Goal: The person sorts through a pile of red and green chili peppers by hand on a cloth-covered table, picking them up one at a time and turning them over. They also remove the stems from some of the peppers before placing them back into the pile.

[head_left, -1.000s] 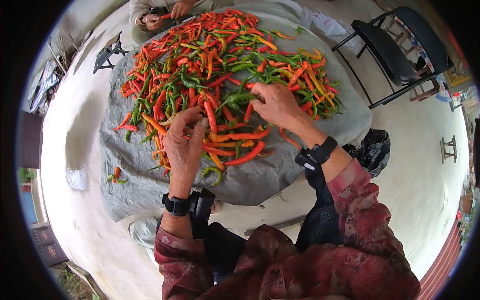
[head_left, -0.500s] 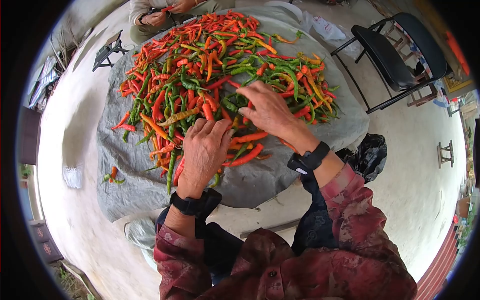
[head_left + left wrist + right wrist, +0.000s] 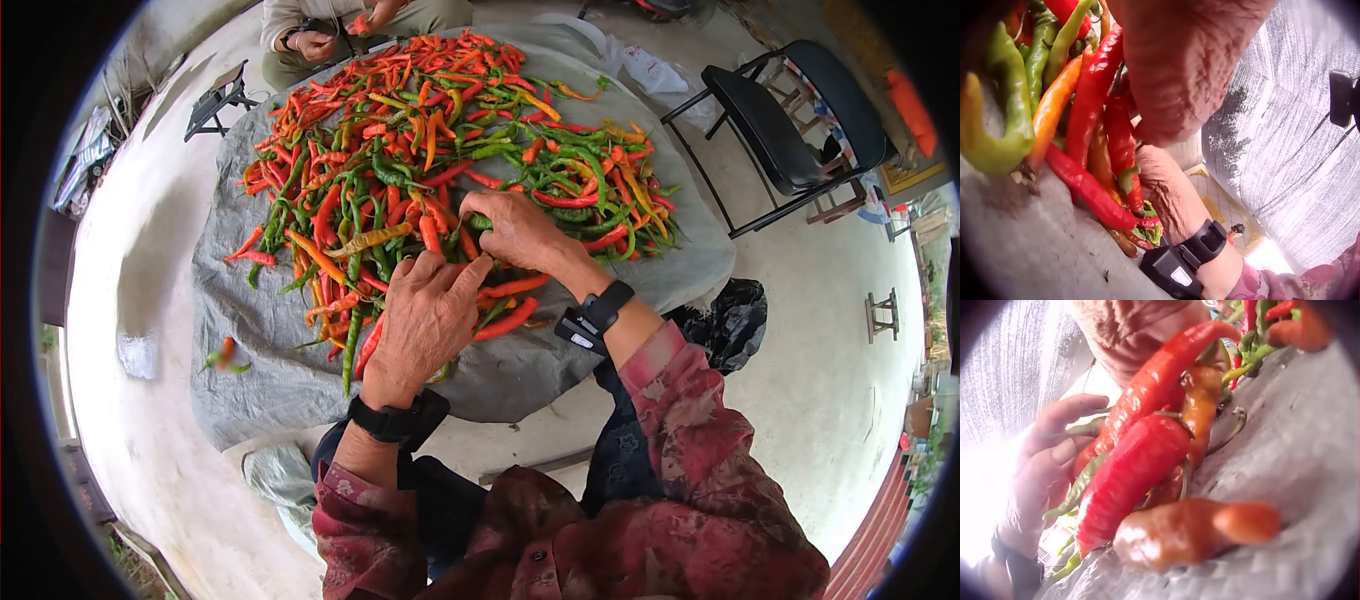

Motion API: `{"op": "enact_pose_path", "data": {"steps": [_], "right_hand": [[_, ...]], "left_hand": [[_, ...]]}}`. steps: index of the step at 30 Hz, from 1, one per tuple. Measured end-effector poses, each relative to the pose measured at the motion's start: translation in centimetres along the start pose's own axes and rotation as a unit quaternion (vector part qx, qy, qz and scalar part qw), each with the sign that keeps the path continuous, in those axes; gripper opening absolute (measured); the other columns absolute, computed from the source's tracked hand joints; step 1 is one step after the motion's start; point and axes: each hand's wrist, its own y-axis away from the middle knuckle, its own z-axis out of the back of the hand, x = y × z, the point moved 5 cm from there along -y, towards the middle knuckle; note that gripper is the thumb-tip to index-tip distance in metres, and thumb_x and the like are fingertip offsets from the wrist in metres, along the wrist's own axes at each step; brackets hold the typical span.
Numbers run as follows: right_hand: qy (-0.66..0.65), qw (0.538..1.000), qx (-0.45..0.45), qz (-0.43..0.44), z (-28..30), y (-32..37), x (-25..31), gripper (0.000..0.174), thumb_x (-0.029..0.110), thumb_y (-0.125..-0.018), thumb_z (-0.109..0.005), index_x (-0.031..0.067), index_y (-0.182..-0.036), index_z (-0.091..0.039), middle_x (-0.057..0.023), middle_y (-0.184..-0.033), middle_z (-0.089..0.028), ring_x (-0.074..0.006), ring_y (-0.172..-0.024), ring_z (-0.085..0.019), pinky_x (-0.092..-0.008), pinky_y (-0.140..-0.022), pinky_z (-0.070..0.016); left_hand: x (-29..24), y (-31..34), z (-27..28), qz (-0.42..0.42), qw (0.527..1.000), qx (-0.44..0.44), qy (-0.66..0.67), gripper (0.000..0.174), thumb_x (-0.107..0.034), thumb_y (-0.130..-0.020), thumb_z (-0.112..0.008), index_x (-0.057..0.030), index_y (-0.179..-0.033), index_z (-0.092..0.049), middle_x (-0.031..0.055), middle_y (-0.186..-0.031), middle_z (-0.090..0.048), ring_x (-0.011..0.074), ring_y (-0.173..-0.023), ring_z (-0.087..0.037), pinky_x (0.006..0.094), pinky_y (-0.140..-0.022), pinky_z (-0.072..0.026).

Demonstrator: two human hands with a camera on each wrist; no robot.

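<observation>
A large heap of red, orange and green chili peppers [image 3: 370,170] lies spread over a grey sheet [image 3: 260,370]. At the near side of the heap my left hand [image 3: 430,310] reaches in with bent fingers. In the right wrist view a thin green chili pepper [image 3: 1088,427] shows between that hand's finger and thumb. My right hand [image 3: 520,232] curls over a dark green chili pepper [image 3: 481,222], its fingertips partly hidden. Between the hands and the near edge lie several red chili peppers [image 3: 508,318]. The left wrist view shows my right wrist beyond the left palm [image 3: 1179,81].
Across the sheet, another person's hands [image 3: 318,45] hold a red chili pepper. A black folding chair [image 3: 770,140] stands at the right, a small stool [image 3: 218,105] at the left. A black plastic bag [image 3: 735,325] is beside the sheet's right edge.
My left hand has moved right and turned palm down over the near peppers. The right hand has shifted slightly left and lower, closer to the left one. The other person's hands have moved too.
</observation>
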Motion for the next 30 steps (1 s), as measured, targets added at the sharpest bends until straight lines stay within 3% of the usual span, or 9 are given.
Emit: {"op": "enact_pose_path", "data": {"steps": [4,13,17,19,21,23,24,29,30], "right_hand": [[0.094,0.961,-0.236,0.104,4.3,2.3,2.5,0.03,-0.006,-0.072,-0.054,0.0051,-0.1,-0.058,-0.0125,-0.091,-0.055,-0.0351,-0.085,-0.058,-0.0434,-0.073,-0.0499],[0.389,0.834,-0.385,0.065,10.8,5.9,0.3,0.032,0.008,-0.076,-0.071,0.0062,-0.107,-0.063,-0.0076,-0.096,-0.058,-0.0282,-0.094,-0.055,-0.039,-0.082,-0.0467],[0.271,0.916,-0.281,0.099,8.9,6.8,0.5,0.033,0.016,-0.077,-0.072,0.0055,-0.107,-0.064,-0.0099,-0.095,-0.06,-0.0283,-0.092,-0.055,-0.036,-0.081,-0.0455],[-0.111,0.992,-0.045,0.033,6.4,6.8,0.2,0.029,0.02,-0.08,-0.07,0.0047,-0.104,-0.064,-0.0116,-0.09,-0.059,-0.0296,-0.089,-0.056,-0.0371,-0.081,-0.0449],[-0.087,0.991,-0.048,0.085,5.0,7.2,0.5,0.025,0.02,-0.082,-0.068,0.004,-0.101,-0.063,-0.0128,-0.091,-0.059,-0.0308,-0.091,-0.057,-0.0402,-0.08,-0.0454],[-0.06,0.988,-0.051,0.132,4.2,7.7,1.2,0.022,0.021,-0.085,-0.066,0.0033,-0.097,-0.062,-0.0141,-0.091,-0.059,-0.032,-0.092,-0.058,-0.0433,-0.078,-0.0458],[-0.046,0.991,-0.052,0.117,4.1,7.7,1.3,0.022,0.022,-0.086,-0.064,0.0028,-0.096,-0.062,-0.0144,-0.092,-0.06,-0.0324,-0.09,-0.058,-0.0431,-0.078,-0.046],[-0.175,0.982,-0.063,0.043,5.8,7.7,0.7,0.019,0.019,-0.088,-0.061,0.0017,-0.095,-0.06,-0.0138,-0.085,-0.06,-0.0314,-0.082,-0.058,-0.0401,-0.074,-0.0459],[-0.208,0.973,-0.079,0.052,6.2,7.8,0.4,0.02,0.019,-0.092,-0.058,0.0006,-0.097,-0.06,-0.0093,-0.076,-0.059,-0.0223,-0.071,-0.058,-0.035,-0.065,-0.0453]], "left_hand": [[-0.6,-0.3,0.2,-0.035,0.999,0.003,0.037,0.025,-0.017,-0.077,-0.069,-0.0119,-0.101,-0.064,0.0013,-0.081,-0.065,0.0199,-0.085,-0.056,0.036,-0.076,-0.0425],[-0.6,-0.9,-0.8,0.001,0.997,-0.006,0.074,0.026,-0.017,-0.077,-0.071,-0.0127,-0.101,-0.064,0.002,-0.082,-0.065,0.0213,-0.079,-0.058,0.0364,-0.075,-0.0413],[-0.6,-1.6,-1.0,0.032,0.994,-0.027,0.102,0.027,-0.016,-0.077,-0.071,-0.0118,-0.103,-0.063,0.0029,-0.081,-0.064,0.0224,-0.078,-0.058,0.0368,-0.075,-0.0409],[0.0,-1.8,-1.1,0.083,0.984,-0.048,0.148,0.027,-0.015,-0.078,-0.071,-0.011,-0.103,-0.063,0.0043,-0.081,-0.064,0.0235,-0.078,-0.057,0.0373,-0.076,-0.0399],[-0.3,-2.1,-1.1,0.084,0.986,-0.039,0.141,0.029,-0.012,-0.08,-0.071,-0.0087,-0.108,-0.062,0.0059,-0.082,-0.064,0.0218,-0.075,-0.06,0.0349,-0.074,-0.0442],[0.5,-1.9,-2.1,0.234,0.916,-0.065,0.32,0.034,-0.009,-0.082,-0.071,-0.007,-0.114,-0.059,0.0059,-0.08,-0.063,0.016,-0.074,-0.063,0.0294,-0.07,-0.049],[0.4,-2.1,-1.9,0.215,0.914,-0.06,0.34,0.036,-0.007,-0.087,-0.067,-0.0045,-0.121,-0.054,0.0029,-0.086,-0.062,0.0091,-0.079,-0.06,0.023,-0.073,-0.0485],[2.1,-2.0,-2.7,0.218,0.867,-0.106,0.434,0.038,-0.004,-0.084,-0.07,-0.0019,-0.119,-0.055,0.0024,-0.089,-0.062,0.011,-0.078,-0.06,0.0245,-0.072,-0.0506],[2.4,-2.1,-2.3,0.187,0.864,-0.134,0.448,0.041,-0.004,-0.087,-0.067,-0.0023,-0.124,-0.051,0.0025,-0.097,-0.061,0.011,-0.084,-0.06,0.0249,-0.075,-0.0504]]}}
